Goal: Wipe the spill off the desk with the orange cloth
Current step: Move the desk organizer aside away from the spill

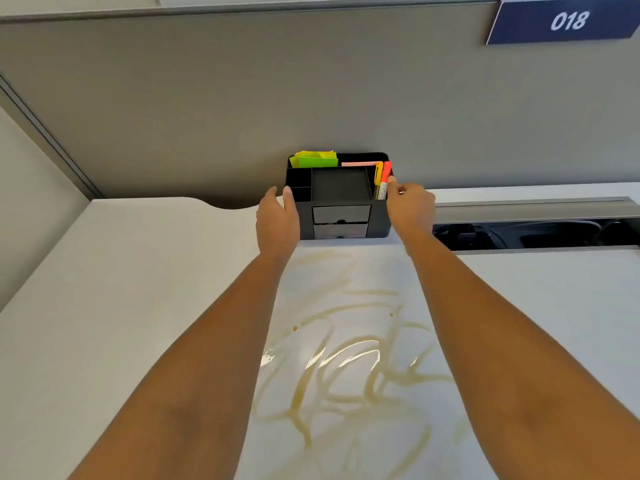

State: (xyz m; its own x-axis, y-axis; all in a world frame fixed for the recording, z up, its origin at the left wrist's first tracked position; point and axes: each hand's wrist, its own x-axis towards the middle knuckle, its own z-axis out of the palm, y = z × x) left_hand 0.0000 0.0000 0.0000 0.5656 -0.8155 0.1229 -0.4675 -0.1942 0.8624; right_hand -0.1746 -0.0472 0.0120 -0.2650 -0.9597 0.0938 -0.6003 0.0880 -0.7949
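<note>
Two bare hands grip a black desk organizer (341, 199) from either side — the left hand (277, 220) pressed flat against its left wall with fingertips at the top edge, the right hand (410, 206) wrapped around its right wall, fingers curled over the rim beside an orange marker (385, 178) and a yellow one (378, 176) standing in the end slot. Both forearms stretch forward across the pale surface (121, 271). The organizer sits at the back of the surface, close to the grey partition (242, 98), and holds green and yellow sticky notes (315, 159) in its rear left compartment, a pink slip (358, 163) behind an open central well, and two small drawers (341, 221) facing the camera. Between the arms and reaching up almost to the organizer's front, a brownish spill (339, 368) is smeared in looping streaks over the surface — wet enough in places to catch the light. To the right, an open cable trough (536, 233) runs along the back edge. High on the partition hangs a dark blue sign (568, 20) reading 018. The orange cloth does not appear anywhere in view.
</note>
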